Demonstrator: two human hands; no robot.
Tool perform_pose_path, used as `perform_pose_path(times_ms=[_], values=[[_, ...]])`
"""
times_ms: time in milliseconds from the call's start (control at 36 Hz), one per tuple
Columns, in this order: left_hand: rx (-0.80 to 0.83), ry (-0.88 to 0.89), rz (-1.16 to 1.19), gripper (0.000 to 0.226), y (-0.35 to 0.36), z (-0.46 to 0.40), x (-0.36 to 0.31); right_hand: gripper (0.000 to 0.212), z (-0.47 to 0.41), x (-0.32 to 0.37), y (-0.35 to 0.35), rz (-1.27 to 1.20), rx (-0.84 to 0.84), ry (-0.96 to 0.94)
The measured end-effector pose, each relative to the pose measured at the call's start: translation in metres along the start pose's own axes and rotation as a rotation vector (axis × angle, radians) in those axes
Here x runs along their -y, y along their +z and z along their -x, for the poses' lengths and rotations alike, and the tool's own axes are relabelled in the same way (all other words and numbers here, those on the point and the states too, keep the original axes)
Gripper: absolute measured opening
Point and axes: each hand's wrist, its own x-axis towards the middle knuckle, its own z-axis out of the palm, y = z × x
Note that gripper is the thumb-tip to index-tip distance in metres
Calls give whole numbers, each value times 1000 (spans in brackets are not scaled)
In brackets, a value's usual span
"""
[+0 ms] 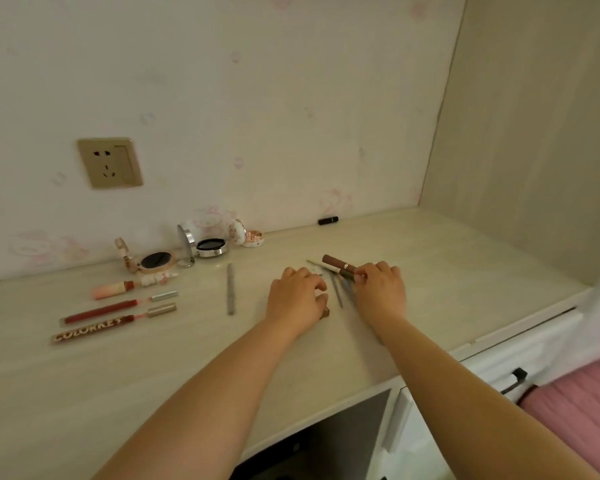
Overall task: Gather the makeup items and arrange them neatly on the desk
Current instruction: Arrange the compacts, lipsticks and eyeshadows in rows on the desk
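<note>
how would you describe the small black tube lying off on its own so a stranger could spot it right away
Start at the wall outlet and follow the desk's back edge to the right, past the row of open compacts. The small black tube lies on its side against the wall. Unlike the reddish lip glosses at left, it is short, black and alone.

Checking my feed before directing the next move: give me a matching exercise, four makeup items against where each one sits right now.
Items:
1. brown tube
2. black lipstick
3. grey pencil
4. COLORKEY gloss

Places:
A. alone at the wall, far back
B. nearest the desk's front edge, on the left
C. lying alone, left of the left hand
D. under the right hand fingertips

Pairs: 1-D, 2-A, 3-C, 4-B
</note>
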Motion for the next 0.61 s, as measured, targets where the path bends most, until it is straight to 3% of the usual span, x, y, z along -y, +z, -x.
perform_pose_path(times_ms=[194, 444, 611], values=[[105, -73, -28, 26, 8, -8, -7, 36, -33, -5, 8, 38, 105, 57], [112, -152, 63, 31, 3, -2, 0, 35, -50, 3, 12, 148, 171, 89], [147, -194, 201, 49, 4, 10, 11, 44, -51, 7, 12, 208, 287, 166]])
